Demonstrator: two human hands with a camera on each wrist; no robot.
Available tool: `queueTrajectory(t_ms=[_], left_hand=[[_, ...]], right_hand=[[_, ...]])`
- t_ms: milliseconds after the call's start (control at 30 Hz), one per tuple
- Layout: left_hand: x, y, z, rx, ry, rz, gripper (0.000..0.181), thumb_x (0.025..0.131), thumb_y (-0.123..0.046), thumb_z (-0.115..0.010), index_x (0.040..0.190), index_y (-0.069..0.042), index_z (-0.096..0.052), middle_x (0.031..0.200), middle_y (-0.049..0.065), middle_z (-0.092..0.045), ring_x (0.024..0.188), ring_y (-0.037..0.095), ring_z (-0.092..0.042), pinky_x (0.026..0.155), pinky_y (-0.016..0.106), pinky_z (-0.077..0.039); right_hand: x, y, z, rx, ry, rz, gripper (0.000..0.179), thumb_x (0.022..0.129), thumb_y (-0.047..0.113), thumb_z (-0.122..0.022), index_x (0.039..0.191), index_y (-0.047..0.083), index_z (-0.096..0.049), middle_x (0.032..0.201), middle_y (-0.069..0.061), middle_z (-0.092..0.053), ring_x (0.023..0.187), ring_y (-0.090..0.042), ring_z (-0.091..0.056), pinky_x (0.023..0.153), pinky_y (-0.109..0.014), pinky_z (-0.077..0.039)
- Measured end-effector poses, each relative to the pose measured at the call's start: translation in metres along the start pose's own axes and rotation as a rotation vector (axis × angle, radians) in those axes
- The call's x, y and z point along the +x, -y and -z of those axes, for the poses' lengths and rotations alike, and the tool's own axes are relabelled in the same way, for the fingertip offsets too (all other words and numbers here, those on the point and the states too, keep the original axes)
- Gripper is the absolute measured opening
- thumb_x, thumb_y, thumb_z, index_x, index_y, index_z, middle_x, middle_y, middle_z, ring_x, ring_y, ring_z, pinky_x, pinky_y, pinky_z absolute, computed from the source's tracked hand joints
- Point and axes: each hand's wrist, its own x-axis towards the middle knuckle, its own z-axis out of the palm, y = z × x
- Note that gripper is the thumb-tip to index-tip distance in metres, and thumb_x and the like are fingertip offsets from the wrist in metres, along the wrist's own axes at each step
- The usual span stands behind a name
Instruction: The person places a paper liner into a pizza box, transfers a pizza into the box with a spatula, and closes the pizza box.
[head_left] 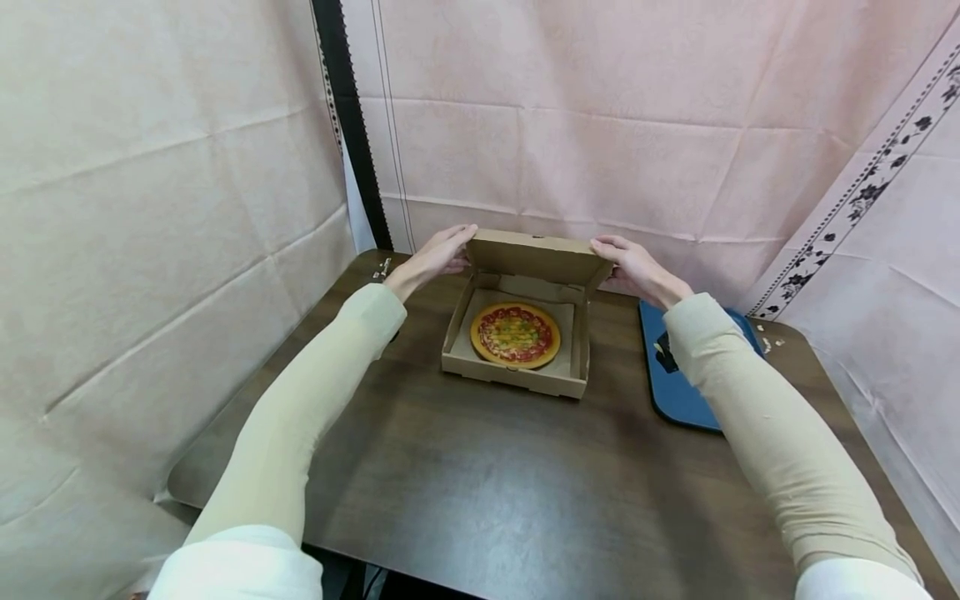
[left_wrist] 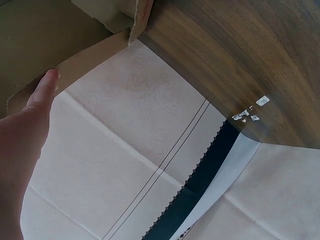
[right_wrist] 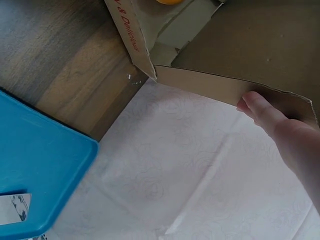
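Note:
A cardboard pizza box stands on the table with its lid raised and tilted. Inside lies a round pizza with red, yellow and green topping. My left hand holds the lid at its left corner, and in the left wrist view a fingertip lies against the lid's side flap. At the opposite corner my right hand grips the lid. The right wrist view shows its fingers on the other side flap. Part of each hand is hidden.
A blue tray with a dark object on it lies to the right, partly under my right forearm. Small white scraps lie near the table's far left corner. Pale cloth hangs behind and beside the brown table.

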Motion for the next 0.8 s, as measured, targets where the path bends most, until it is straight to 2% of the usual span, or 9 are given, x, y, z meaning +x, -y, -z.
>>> queueTrajectory(t_ms=[200,367,500,567,633,700,800], left_hand=[[-0.005,0.001,0.0,0.013,0.004,-0.002,0.065,0.1,-0.051,-0.038,0.154,-0.018,-0.024,0.16,0.013,-0.023,0.139,0.037,-0.04,0.113,0.041,-0.038],[-0.01,0.004,0.003,0.065,0.028,-0.018,0.062,0.101,-0.042,-0.043,0.153,-0.013,-0.027,0.158,0.016,-0.027,0.135,0.041,-0.043,0.112,0.043,-0.038],[-0.015,0.01,0.004,0.169,0.05,-0.045,0.063,0.1,-0.041,-0.048,0.152,-0.011,-0.029,0.155,0.018,-0.032,0.133,0.038,-0.047,0.11,0.043,-0.041],[-0.018,0.014,0.004,0.235,0.061,-0.057,0.064,0.099,-0.042,-0.05,0.151,-0.011,-0.032,0.155,0.017,-0.033,0.131,0.035,-0.049,0.107,0.042,-0.044],[-0.021,0.018,0.004,0.283,0.077,-0.075,0.064,0.098,-0.042,-0.052,0.15,-0.01,-0.034,0.15,0.019,-0.038,0.129,0.034,-0.051,0.106,0.042,-0.045],[-0.023,0.022,0.003,0.354,0.074,-0.101,0.063,0.097,-0.043,-0.054,0.148,-0.01,-0.037,0.145,0.018,-0.045,0.128,0.031,-0.052,0.106,0.043,-0.045],[-0.026,0.027,0.001,0.444,0.055,-0.129,0.063,0.095,-0.045,-0.057,0.145,-0.011,-0.043,0.134,0.017,-0.055,0.124,0.03,-0.055,0.106,0.045,-0.043]], right_hand=[[-0.003,-0.006,-0.004,-0.056,0.006,0.041,0.073,0.1,0.044,-0.045,0.155,0.01,-0.013,0.16,-0.016,-0.017,0.144,-0.034,-0.028,0.116,-0.052,-0.029],[-0.008,-0.014,-0.009,-0.198,-0.016,0.061,0.072,0.099,0.048,-0.045,0.154,0.01,-0.019,0.159,-0.017,-0.021,0.147,-0.033,-0.022,0.116,-0.055,-0.027],[-0.014,-0.022,-0.015,-0.339,-0.047,0.077,0.072,0.097,0.052,-0.046,0.153,0.011,-0.025,0.156,-0.018,-0.029,0.142,-0.035,-0.031,0.113,-0.055,-0.031],[-0.016,-0.028,-0.019,-0.403,-0.064,0.092,0.071,0.097,0.052,-0.047,0.152,0.011,-0.028,0.15,-0.019,-0.036,0.133,-0.036,-0.04,0.108,-0.054,-0.035],[-0.019,-0.032,-0.022,-0.459,-0.085,0.112,0.068,0.098,0.05,-0.047,0.15,0.011,-0.032,0.139,-0.02,-0.047,0.118,-0.034,-0.048,0.097,-0.05,-0.042],[-0.021,-0.037,-0.026,-0.508,-0.105,0.147,0.064,0.099,0.048,-0.047,0.148,0.01,-0.036,0.119,-0.019,-0.057,0.097,-0.029,-0.052,0.084,-0.043,-0.044],[-0.025,-0.042,-0.03,-0.57,-0.122,0.193,0.058,0.1,0.044,-0.048,0.145,0.009,-0.041,0.089,-0.011,-0.059,0.075,-0.022,-0.048,0.068,-0.034,-0.041]])
